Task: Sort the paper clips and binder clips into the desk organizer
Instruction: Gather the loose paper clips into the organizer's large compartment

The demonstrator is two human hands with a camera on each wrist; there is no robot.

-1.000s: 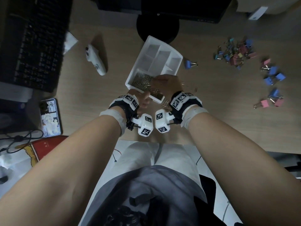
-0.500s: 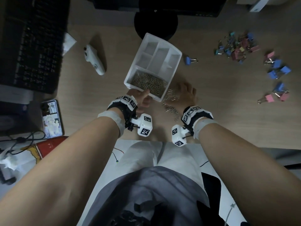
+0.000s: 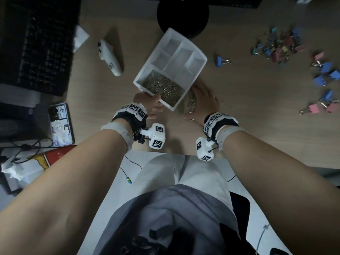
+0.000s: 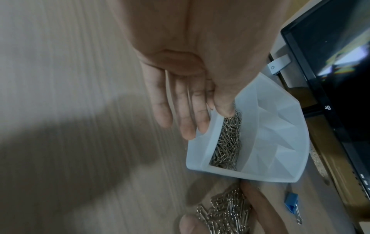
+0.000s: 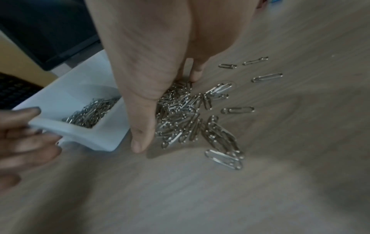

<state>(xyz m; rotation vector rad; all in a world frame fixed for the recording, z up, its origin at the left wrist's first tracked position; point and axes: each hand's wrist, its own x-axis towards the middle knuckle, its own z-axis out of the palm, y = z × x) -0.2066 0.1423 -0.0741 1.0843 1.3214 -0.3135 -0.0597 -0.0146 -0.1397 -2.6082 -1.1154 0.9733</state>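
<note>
The white desk organizer [image 3: 179, 60] is tipped up at its near corner. My left hand [image 3: 150, 105] pinches that corner, thumb over the rim [image 4: 224, 109] and fingers underneath. Its near compartment holds a heap of metal paper clips [image 3: 163, 88]. Just right of it my right hand [image 3: 204, 97] arches over a loose pile of paper clips [image 5: 186, 120] on the desk, thumb [image 5: 140, 139] and fingertips touching the wood. Several stray clips [image 5: 266, 77] lie beyond the pile. One blue binder clip [image 3: 220, 61] lies right of the organizer.
Coloured binder clips sit in a heap at the far right [image 3: 277, 47], with more scattered nearer [image 3: 325, 72]. A black keyboard [image 3: 42, 45], a white handheld device [image 3: 109, 57] and a phone [image 3: 60, 124] lie to the left. A monitor base [image 3: 182, 15] stands behind the organizer.
My right hand left the organizer's near compartment and came down on the loose paper clips to its right. My left hand kept hold of the organizer's corner.
</note>
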